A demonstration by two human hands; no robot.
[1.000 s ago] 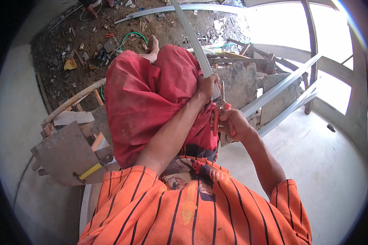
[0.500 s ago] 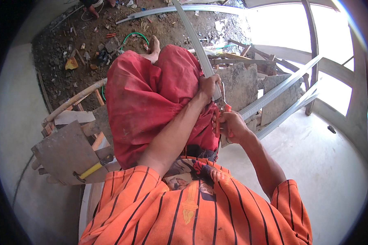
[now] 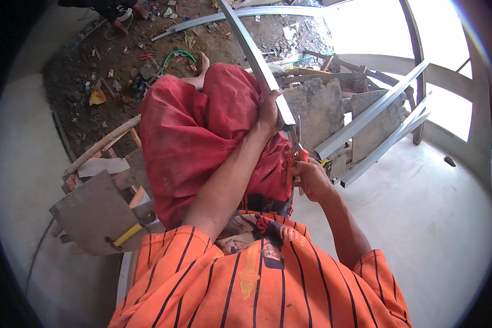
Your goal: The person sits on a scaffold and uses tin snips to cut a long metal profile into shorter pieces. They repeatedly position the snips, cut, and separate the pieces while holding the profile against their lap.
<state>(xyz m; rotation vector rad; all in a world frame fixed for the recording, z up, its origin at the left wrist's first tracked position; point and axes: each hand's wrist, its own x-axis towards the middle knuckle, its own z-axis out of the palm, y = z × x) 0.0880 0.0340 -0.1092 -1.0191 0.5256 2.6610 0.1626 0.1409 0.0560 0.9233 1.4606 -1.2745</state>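
Head view: the light metal profile (image 3: 250, 50) lies over the right side of the red-trousered knees (image 3: 202, 120). Its long axis runs from the far side to the near side, leaning left at the far end; its near end points toward the wearer's right. The left hand (image 3: 268, 113) has its grip wrapped around the profile close to that near end. The right hand (image 3: 315, 179) has its grip closed about the red-handled snips (image 3: 304, 156), whose blades point far and stand just beside the profile's end; contact between them cannot be determined. Two further metal lengths (image 3: 373, 111) extend far right across the boards (image 3: 311, 112).

Compared with the earlier frame, the profile is turned about its long axis, showing a different face and a shaded side, and its far part sits further left.
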